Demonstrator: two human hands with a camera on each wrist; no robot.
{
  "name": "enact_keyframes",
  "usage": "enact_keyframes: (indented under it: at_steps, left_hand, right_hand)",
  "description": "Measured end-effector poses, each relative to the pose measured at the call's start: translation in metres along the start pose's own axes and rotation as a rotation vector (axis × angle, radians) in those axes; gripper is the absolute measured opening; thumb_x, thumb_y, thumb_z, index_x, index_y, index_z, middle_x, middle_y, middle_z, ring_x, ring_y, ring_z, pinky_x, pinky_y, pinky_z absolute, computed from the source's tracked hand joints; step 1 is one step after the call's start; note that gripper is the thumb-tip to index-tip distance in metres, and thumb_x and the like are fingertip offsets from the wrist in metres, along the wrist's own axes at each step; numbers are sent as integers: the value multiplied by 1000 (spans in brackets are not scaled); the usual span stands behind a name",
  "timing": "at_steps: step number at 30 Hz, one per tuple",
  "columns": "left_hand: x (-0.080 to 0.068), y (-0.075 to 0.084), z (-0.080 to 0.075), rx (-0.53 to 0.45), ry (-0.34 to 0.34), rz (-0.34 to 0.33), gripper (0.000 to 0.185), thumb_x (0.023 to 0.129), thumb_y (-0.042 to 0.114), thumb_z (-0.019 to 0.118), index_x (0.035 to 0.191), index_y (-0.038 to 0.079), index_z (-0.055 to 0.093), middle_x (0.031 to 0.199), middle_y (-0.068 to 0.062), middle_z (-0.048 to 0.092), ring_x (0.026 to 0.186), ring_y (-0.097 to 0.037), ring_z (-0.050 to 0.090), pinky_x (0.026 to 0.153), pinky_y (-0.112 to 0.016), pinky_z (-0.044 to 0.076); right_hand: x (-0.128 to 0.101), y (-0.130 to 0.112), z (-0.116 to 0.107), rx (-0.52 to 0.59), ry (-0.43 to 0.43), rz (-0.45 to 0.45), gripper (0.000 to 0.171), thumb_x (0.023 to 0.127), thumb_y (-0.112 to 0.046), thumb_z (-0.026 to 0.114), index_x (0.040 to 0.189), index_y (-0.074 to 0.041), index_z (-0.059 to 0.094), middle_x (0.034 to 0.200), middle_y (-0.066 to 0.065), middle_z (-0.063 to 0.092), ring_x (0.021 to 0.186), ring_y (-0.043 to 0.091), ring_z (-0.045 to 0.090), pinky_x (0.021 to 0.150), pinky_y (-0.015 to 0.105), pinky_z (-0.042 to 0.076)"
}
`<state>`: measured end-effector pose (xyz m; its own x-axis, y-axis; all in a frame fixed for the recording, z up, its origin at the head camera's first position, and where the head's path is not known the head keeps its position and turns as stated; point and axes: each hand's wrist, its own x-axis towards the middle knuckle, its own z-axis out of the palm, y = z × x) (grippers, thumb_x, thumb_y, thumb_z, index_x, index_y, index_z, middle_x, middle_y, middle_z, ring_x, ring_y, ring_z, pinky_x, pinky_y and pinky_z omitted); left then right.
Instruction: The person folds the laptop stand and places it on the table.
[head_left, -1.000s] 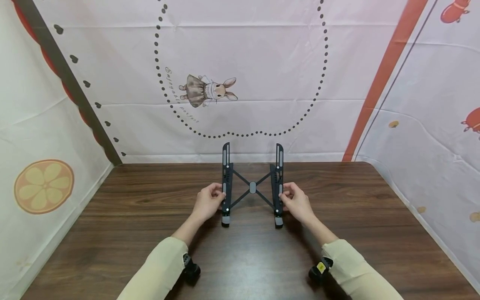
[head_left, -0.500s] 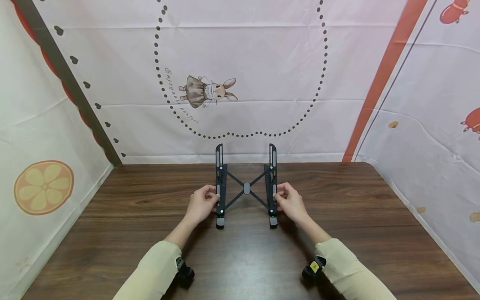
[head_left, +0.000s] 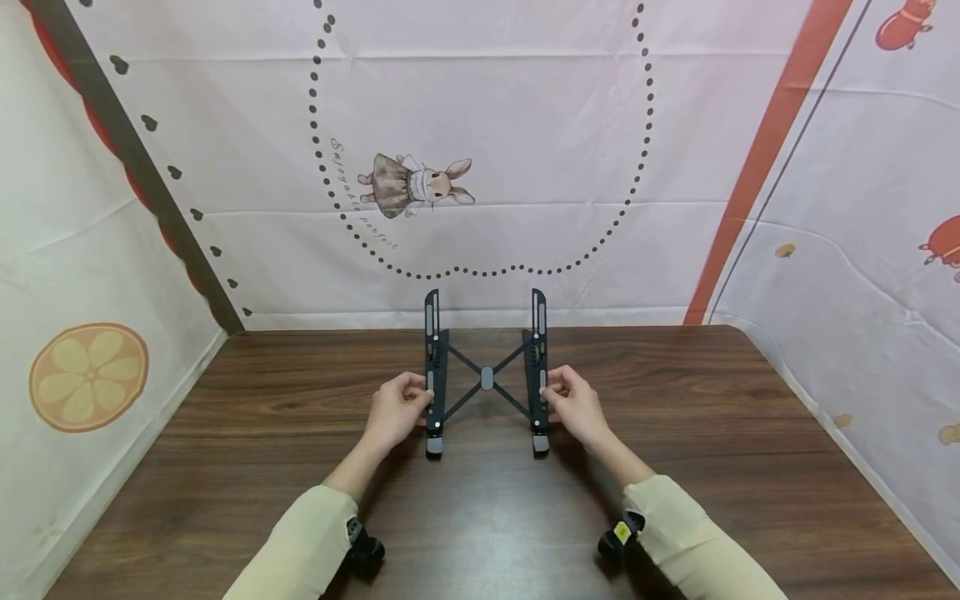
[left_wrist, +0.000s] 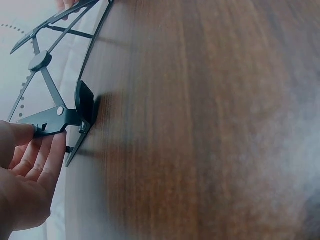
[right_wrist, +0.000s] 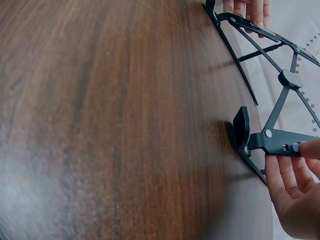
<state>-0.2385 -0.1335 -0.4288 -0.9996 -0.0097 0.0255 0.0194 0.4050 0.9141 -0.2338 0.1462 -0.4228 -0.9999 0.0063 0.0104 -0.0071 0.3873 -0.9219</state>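
Each hand, left hand (head_left: 395,414) and right hand (head_left: 575,408), pinches a rail of the folding laptop stand (head_left: 486,379) on the wooden bench (head_left: 712,433); the rabbit-print backdrop (head_left: 420,179) hangs behind.

Stand (head_left: 486,379) on table (head_left: 225,433), between both hands.

- Stand (head_left: 486,379): matt black, smooth bars that look like metal or hard plastic; grey pads (head_left: 434,444) at the ends look rubbery.
- Table (head_left: 225,433): dark wood grain with a smooth, faintly glossy finish.
- Backdrop (head_left: 525,125): thin printed sheet, creased, with a slight sheen.
- Sleeves (head_left: 307,542): soft, matt cream cloth.
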Motion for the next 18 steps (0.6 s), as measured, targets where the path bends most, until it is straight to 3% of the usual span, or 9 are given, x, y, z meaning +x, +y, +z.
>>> enact_keyframes:
  at_steps: [18]
  left_hand:
    - [-1, 1, 0, -13, 14, -2, 17, 87, 9, 61, 103, 2, 60, 82, -10, 68, 61, -15, 64, 57, -32, 55]
  right_hand:
    - [-1, -2, 2, 41, 20, 21, 22, 89, -6, 56, 111, -5, 56, 93, 14, 61, 76, 24, 63, 65, 37, 55]
